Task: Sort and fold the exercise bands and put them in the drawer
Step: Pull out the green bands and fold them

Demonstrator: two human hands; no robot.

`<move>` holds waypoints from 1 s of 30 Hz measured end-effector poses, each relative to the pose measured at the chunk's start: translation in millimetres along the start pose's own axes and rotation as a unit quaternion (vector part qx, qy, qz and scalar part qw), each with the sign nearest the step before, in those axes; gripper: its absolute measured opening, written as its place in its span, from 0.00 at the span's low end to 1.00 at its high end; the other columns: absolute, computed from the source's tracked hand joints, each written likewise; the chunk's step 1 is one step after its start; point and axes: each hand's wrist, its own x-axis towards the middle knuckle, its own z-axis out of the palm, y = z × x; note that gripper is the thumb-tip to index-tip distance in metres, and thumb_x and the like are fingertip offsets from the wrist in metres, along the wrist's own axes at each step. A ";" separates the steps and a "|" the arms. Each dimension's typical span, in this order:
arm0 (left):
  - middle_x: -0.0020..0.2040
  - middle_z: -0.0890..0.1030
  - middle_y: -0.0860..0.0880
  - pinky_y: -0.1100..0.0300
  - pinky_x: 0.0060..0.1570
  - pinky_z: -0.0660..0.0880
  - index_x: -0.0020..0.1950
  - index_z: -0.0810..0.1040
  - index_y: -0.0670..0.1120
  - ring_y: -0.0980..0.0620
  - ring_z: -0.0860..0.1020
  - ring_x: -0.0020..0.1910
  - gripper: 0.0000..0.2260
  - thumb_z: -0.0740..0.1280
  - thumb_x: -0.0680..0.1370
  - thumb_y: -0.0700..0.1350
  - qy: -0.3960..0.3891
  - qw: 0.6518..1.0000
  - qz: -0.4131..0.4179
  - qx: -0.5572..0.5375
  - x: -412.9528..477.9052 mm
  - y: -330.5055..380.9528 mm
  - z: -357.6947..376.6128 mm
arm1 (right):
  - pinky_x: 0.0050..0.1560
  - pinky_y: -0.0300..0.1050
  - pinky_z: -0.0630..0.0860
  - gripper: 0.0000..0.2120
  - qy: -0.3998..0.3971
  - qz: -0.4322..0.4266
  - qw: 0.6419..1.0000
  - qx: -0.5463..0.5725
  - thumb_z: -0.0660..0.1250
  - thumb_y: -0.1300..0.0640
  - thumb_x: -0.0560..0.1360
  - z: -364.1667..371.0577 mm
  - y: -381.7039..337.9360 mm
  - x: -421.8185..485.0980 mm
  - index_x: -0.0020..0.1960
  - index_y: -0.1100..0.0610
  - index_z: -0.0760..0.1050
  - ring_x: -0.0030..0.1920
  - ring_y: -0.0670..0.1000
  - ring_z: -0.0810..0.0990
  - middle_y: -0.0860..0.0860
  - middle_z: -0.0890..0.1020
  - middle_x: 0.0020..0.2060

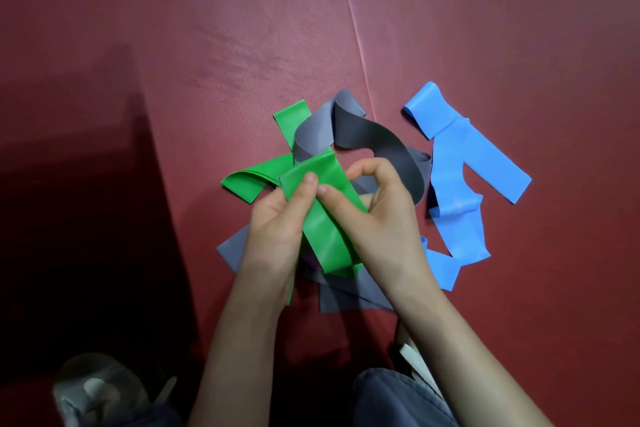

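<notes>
Now your left hand (277, 222) and right hand (381, 215) both pinch the green band (325, 232), thumbs on top, over the middle of the red mat (207, 45). The gray band (377, 142) tangles under it, and the blue band (453, 177) lies beside them, toward the mat's right side.

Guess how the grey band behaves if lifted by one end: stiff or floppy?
Probably floppy: the grey band curls in loose loops on the mat. Likely thin and light, since one loop stands up like ribbon. Lifting it may drag the green band, which overlaps it.
</notes>
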 end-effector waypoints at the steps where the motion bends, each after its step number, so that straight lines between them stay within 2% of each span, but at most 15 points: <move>1: 0.36 0.84 0.49 0.61 0.40 0.79 0.42 0.80 0.45 0.54 0.82 0.35 0.07 0.65 0.69 0.47 -0.005 1.000 0.006 0.007 0.1 0.4 -0.8 | 0.28 0.57 0.71 0.14 0.007 -0.002 1.000 -0.006 0.73 0.53 0.66 -0.7 -0.2 1.1 0.38 0.48 0.65 0.25 0.62 0.72 0.71 0.76 0.30; 3: 0.36 0.85 0.49 0.61 0.41 0.80 0.40 0.81 0.45 0.53 0.83 0.37 0.06 0.68 0.71 0.46 -0.004 1.000 0.020 0.023 -0.8 1.4 -0.8 | 0.27 0.53 0.70 0.15 -0.007 -0.012 1.000 0.009 0.73 0.54 0.66 -1.0 2.3 2.5 0.40 0.47 0.65 0.25 0.56 0.73 0.67 0.78 0.27; 6: 0.34 0.84 0.50 0.60 0.38 0.79 0.37 0.82 0.44 0.54 0.82 0.33 0.09 0.67 0.71 0.47 0.030 0.998 0.059 0.016 -1.9 9.1 1.3 | 0.31 0.43 0.75 0.16 -0.087 -0.012 0.994 0.065 0.71 0.53 0.63 -2.9 14.4 1.8 0.45 0.44 0.66 0.27 0.48 0.78 0.49 0.81 0.26; 9: 0.31 0.84 0.51 0.61 0.34 0.80 0.33 0.83 0.47 0.55 0.81 0.30 0.12 0.66 0.72 0.50 0.060 0.990 0.127 0.027 -5.5 28.2 4.2 | 0.40 0.43 0.74 0.16 -0.161 -0.028 0.986 0.022 0.70 0.47 0.63 -5.1 32.2 -3.5 0.47 0.43 0.68 0.35 0.45 0.78 0.47 0.83 0.34; 11: 0.31 0.84 0.52 0.61 0.33 0.80 0.32 0.84 0.48 0.55 0.82 0.30 0.13 0.64 0.73 0.50 0.054 0.985 0.157 0.037 -10.1 41.4 7.2 | 0.44 0.40 0.72 0.14 -0.182 -0.039 0.982 -0.023 0.68 0.46 0.65 -7.0 42.0 -6.0 0.47 0.51 0.72 0.39 0.41 0.76 0.49 0.81 0.36; 14: 0.31 0.84 0.53 0.59 0.34 0.80 0.33 0.83 0.50 0.54 0.81 0.32 0.13 0.61 0.72 0.49 0.055 0.976 0.187 0.103 -15.8 50.2 8.0 | 0.39 0.28 0.67 0.02 -0.212 -0.060 0.973 -0.071 0.67 0.53 0.69 -8.9 45.2 -7.2 0.39 0.47 0.75 0.34 0.35 0.72 0.38 0.77 0.31; 15: 0.31 0.84 0.53 0.59 0.34 0.80 0.33 0.83 0.50 0.53 0.81 0.32 0.13 0.61 0.72 0.49 0.056 0.974 0.189 0.112 -16.6 50.9 7.1 | 0.37 0.29 0.66 0.06 -0.216 -0.069 0.969 -0.095 0.66 0.54 0.70 -9.9 45.0 -7.2 0.36 0.44 0.73 0.33 0.36 0.71 0.37 0.75 0.28; 18: 0.32 0.84 0.54 0.61 0.33 0.79 0.34 0.84 0.50 0.55 0.82 0.32 0.14 0.60 0.73 0.48 0.045 0.975 0.192 0.106 -18.7 52.9 6.4 | 0.38 0.34 0.66 0.08 -0.226 -0.096 0.959 -0.139 0.66 0.54 0.70 -13.2 42.3 -5.5 0.33 0.47 0.73 0.34 0.42 0.71 0.43 0.75 0.28; 20: 0.32 0.85 0.53 0.62 0.34 0.80 0.34 0.84 0.50 0.55 0.82 0.32 0.14 0.60 0.73 0.48 0.045 0.976 0.195 0.088 -19.6 54.3 6.3 | 0.42 0.29 0.66 0.05 -0.232 -0.144 0.944 -0.184 0.66 0.55 0.70 -15.4 44.9 -3.0 0.36 0.54 0.75 0.39 0.39 0.72 0.43 0.78 0.34; 22: 0.32 0.84 0.53 0.62 0.34 0.79 0.34 0.84 0.51 0.55 0.82 0.31 0.15 0.59 0.73 0.47 0.051 0.974 0.205 0.081 -20.8 55.4 5.6 | 0.48 0.32 0.67 0.13 -0.263 -0.141 0.916 -0.267 0.62 0.49 0.69 -17.2 50.2 -1.5 0.38 0.58 0.76 0.45 0.38 0.73 0.48 0.81 0.38; 24: 0.32 0.84 0.54 0.63 0.32 0.79 0.34 0.84 0.51 0.56 0.82 0.31 0.15 0.59 0.74 0.48 0.053 0.972 0.214 0.085 -21.0 56.8 5.6 | 0.59 0.43 0.70 0.25 -0.299 -0.134 0.881 -0.341 0.57 0.41 0.68 -17.3 55.4 -4.1 0.45 0.61 0.80 0.57 0.49 0.74 0.54 0.81 0.52; 25: 0.32 0.84 0.53 0.63 0.31 0.78 0.34 0.83 0.51 0.56 0.82 0.31 0.15 0.59 0.74 0.48 0.052 0.972 0.213 0.084 -20.8 57.9 5.5 | 0.61 0.45 0.70 0.24 -0.320 -0.130 0.872 -0.347 0.58 0.41 0.69 -17.6 56.1 -6.7 0.48 0.60 0.80 0.58 0.51 0.75 0.54 0.80 0.56; 26: 0.32 0.84 0.53 0.63 0.30 0.78 0.34 0.83 0.51 0.55 0.82 0.31 0.15 0.59 0.73 0.48 0.050 0.973 0.211 0.083 -20.4 59.5 5.4 | 0.58 0.45 0.72 0.20 -0.339 -0.114 0.873 -0.331 0.61 0.44 0.71 -18.5 55.1 -9.2 0.50 0.59 0.80 0.53 0.51 0.77 0.53 0.81 0.52; 28: 0.33 0.85 0.53 0.62 0.30 0.78 0.34 0.83 0.50 0.54 0.82 0.31 0.15 0.59 0.73 0.49 0.044 0.973 0.210 0.086 -19.4 62.7 4.4 | 0.40 0.39 0.71 0.13 -0.380 -0.054 0.867 -0.318 0.66 0.50 0.73 -18.9 51.6 -15.4 0.50 0.59 0.78 0.36 0.47 0.75 0.51 0.79 0.36; 30: 0.33 0.85 0.53 0.61 0.29 0.79 0.34 0.83 0.49 0.54 0.82 0.31 0.15 0.59 0.73 0.49 0.040 0.973 0.210 0.088 -18.9 64.1 3.7 | 0.40 0.40 0.71 0.11 -0.398 -0.003 0.865 -0.305 0.66 0.53 0.74 -17.2 55.7 -21.7 0.53 0.58 0.76 0.37 0.47 0.75 0.54 0.81 0.39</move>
